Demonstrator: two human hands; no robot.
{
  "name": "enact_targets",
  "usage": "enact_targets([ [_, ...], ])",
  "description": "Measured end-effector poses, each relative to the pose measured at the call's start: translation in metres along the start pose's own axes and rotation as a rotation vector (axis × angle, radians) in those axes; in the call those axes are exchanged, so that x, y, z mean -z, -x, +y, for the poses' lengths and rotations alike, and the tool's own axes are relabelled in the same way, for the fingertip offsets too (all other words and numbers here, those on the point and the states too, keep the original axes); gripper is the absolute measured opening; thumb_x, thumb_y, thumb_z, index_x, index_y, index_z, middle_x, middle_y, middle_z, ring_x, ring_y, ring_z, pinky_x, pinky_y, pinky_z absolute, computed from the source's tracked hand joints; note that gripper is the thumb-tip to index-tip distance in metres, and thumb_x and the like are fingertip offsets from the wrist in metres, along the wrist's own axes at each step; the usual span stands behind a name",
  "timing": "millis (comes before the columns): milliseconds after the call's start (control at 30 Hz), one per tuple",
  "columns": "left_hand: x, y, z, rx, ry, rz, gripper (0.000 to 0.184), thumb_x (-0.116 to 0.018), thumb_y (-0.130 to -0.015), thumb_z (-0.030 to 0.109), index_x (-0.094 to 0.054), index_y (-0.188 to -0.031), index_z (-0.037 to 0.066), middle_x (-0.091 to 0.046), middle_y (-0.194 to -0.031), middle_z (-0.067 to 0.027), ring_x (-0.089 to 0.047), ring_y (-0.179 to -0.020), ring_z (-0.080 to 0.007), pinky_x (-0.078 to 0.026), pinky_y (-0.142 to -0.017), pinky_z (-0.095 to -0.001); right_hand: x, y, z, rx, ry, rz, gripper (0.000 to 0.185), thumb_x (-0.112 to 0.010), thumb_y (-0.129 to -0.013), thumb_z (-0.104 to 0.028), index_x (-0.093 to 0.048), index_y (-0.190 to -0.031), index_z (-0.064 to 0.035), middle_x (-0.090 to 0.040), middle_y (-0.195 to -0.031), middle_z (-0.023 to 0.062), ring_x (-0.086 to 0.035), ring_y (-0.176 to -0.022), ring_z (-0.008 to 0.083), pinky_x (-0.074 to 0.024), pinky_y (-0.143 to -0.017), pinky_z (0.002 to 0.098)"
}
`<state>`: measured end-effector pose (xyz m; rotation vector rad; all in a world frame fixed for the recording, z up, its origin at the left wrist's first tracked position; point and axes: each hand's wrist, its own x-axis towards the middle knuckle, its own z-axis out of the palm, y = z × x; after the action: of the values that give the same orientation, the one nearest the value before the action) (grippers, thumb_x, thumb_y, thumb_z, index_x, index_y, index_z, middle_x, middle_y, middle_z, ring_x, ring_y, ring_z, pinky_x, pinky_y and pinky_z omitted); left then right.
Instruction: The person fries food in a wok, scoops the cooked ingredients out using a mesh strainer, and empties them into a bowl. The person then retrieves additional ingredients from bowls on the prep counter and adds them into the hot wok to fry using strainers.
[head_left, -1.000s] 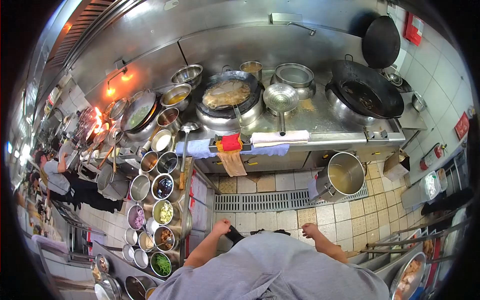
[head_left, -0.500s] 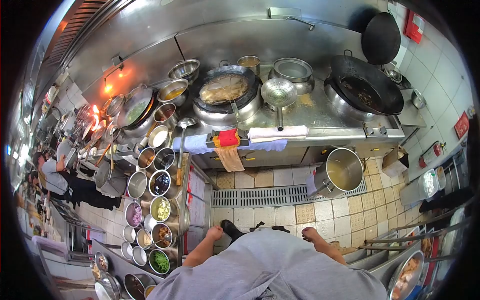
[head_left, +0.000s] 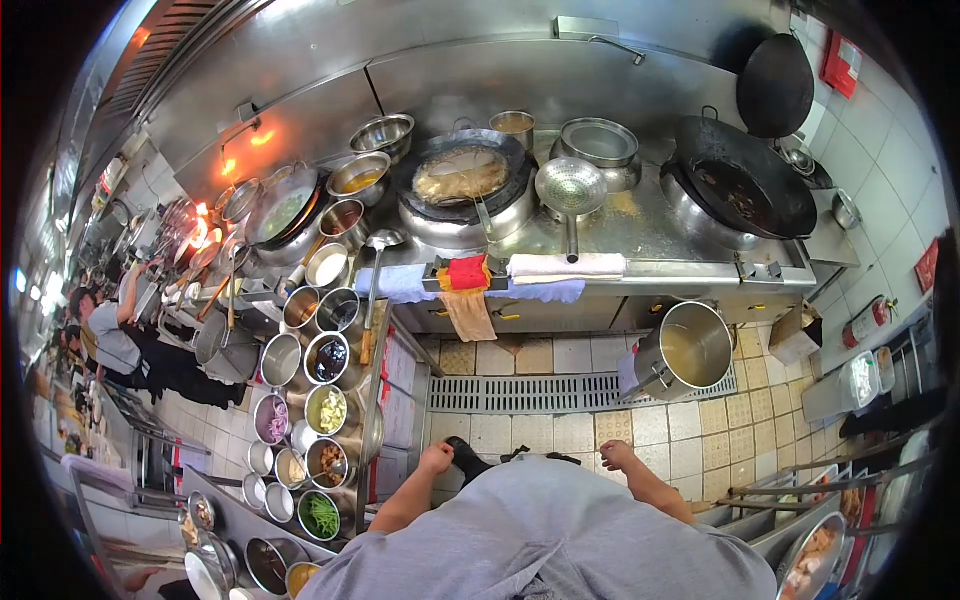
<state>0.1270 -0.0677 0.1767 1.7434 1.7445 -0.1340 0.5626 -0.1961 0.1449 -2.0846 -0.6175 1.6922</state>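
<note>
My left hand (head_left: 437, 458) hangs beside my body with its fingers curled, above the floor and right of the ingredient pots. On the other side my right hand (head_left: 617, 456) hangs with bent fingers, near the floor drain (head_left: 530, 393). Whether either hand holds anything small is hidden. In front, a wok (head_left: 462, 172) of bubbling oil sits on the range with a wire strainer in it. A perforated ladle (head_left: 571, 187) rests to its right, above a rolled white towel (head_left: 566, 267).
A tall pot of liquid (head_left: 694, 345) stands on the floor ahead to the right. Metal pots of ingredients (head_left: 326, 409) line the left side. A dark wok (head_left: 745, 180) is at the right of the range. Far left, a person (head_left: 115, 335) works near flames.
The view swings slightly and shifts back. My hands stay low at my sides. The person at far left has an arm raised higher.
</note>
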Motion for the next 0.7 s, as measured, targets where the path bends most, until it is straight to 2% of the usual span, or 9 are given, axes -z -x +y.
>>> enact_targets([
  [67, -0.001, 0.0, -0.005, 0.019, -0.022, -0.013, 0.022, -0.048, -0.073, 0.028, -0.057, -0.087, 0.014, -0.058, -0.088, -0.0106, -0.054, -0.086, -0.027, -0.042, -0.077, -0.0345, -0.001, 0.0, 0.004, -0.013, 0.01, -0.042, 0.017, -0.049, -0.076, -0.021, -0.051, -0.088, -0.0086, -0.055, -0.074, 0.0077, -0.056, -0.059, 0.0181, -0.0465, -0.048, 0.0305],
  [233, -0.001, 0.001, -0.02, 0.046, -0.012, -0.028, 0.023, -0.047, -0.074, 0.028, -0.057, -0.087, 0.012, -0.057, -0.092, -0.0115, -0.053, -0.088, -0.0278, -0.041, -0.078, -0.0354, -0.001, 0.019, 0.006, -0.031, 0.011, 0.002, 0.018, -0.047, -0.076, -0.02, -0.052, -0.088, -0.0064, -0.055, -0.073, 0.0079, -0.056, -0.057, 0.0176, -0.0466, -0.048, 0.0295],
  [333, -0.008, -0.003, -0.029, -0.004, -0.098, 0.03, 0.027, -0.048, -0.071, 0.031, -0.058, -0.087, 0.013, -0.059, -0.087, -0.0116, -0.055, -0.084, -0.0271, -0.043, -0.075, -0.0354, 0.0, 0.023, 0.005, -0.057, 0.018, 0.015, 0.019, -0.045, -0.076, -0.02, -0.053, -0.086, -0.0054, -0.055, -0.071, 0.0075, -0.055, -0.055, 0.0164, -0.0461, -0.046, 0.028],
  [400, -0.013, -0.004, -0.033, -0.063, -0.103, 0.08, 0.025, -0.049, -0.071, 0.03, -0.058, -0.083, 0.01, -0.06, -0.079, -0.0111, -0.059, -0.074, -0.0237, -0.046, -0.066, -0.0338, 0.001, 0.022, 0.008, -0.073, 0.039, 0.017, 0.02, -0.044, -0.076, -0.02, -0.053, -0.087, -0.0051, -0.055, -0.072, 0.0079, -0.055, -0.054, 0.0165, -0.0458, -0.046, 0.0277],
  [433, -0.016, -0.005, -0.034, -0.063, -0.102, 0.08, 0.025, -0.049, -0.071, 0.03, -0.058, -0.083, 0.01, -0.06, -0.079, -0.0111, -0.059, -0.074, -0.0237, -0.046, -0.066, -0.0338, 0.001, 0.022, 0.009, -0.066, 0.056, 0.027, 0.02, -0.044, -0.077, -0.02, -0.054, -0.088, -0.0055, -0.056, -0.073, 0.0084, -0.055, -0.055, 0.0165, -0.0456, -0.047, 0.028],
  [500, -0.021, -0.013, -0.037, 0.005, 0.007, -0.129, 0.023, -0.05, -0.073, 0.028, -0.057, -0.077, 0.006, -0.059, -0.072, -0.0093, -0.059, -0.064, -0.0182, -0.047, -0.055, -0.0303, 0.001, 0.02, 0.012, -0.058, 0.071, 0.037, 0.02, -0.043, -0.078, -0.019, -0.054, -0.089, -0.0059, -0.056, -0.074, 0.0089, -0.054, -0.056, 0.0165, -0.0455, -0.047, 0.0283],
  [533, -0.024, -0.016, -0.039, 0.004, 0.007, -0.128, 0.023, -0.05, -0.073, 0.028, -0.057, -0.077, 0.006, -0.059, -0.072, -0.0093, -0.059, -0.064, -0.0182, -0.047, -0.055, -0.0303, 0.002, 0.018, 0.013, -0.066, 0.044, 0.034, 0.02, -0.043, -0.078, -0.018, -0.054, -0.09, -0.0064, -0.057, -0.075, 0.0092, -0.055, -0.057, 0.0166, -0.0455, -0.048, 0.0286],
  [600, -0.016, -0.01, -0.029, 0.113, 0.291, -0.282, 0.021, -0.051, -0.074, 0.025, -0.055, -0.077, 0.004, -0.057, -0.068, -0.0066, -0.058, -0.056, -0.014, -0.045, -0.048, -0.0274, 0.003, 0.015, 0.013, -0.075, 0.017, 0.029, 0.02, -0.043, -0.078, -0.016, -0.054, -0.092, -0.0068, -0.057, -0.076, 0.0096, -0.055, -0.059, 0.0167, -0.0455, -0.048, 0.0289],
  [700, -0.002, 0.003, -0.009, 0.134, 0.244, -0.266, 0.023, -0.048, -0.076, 0.028, -0.058, -0.084, 0.01, -0.057, -0.065, -0.0085, -0.056, -0.053, -0.0155, -0.045, -0.051, -0.0286, 0.008, -0.009, 0.031, -0.1, 0.035, 0.002, 0.021, -0.042, -0.079, -0.015, -0.053, -0.096, -0.0079, -0.057, -0.079, 0.0102, -0.055, -0.062, 0.0176, -0.0451, -0.05, 0.0298],
])
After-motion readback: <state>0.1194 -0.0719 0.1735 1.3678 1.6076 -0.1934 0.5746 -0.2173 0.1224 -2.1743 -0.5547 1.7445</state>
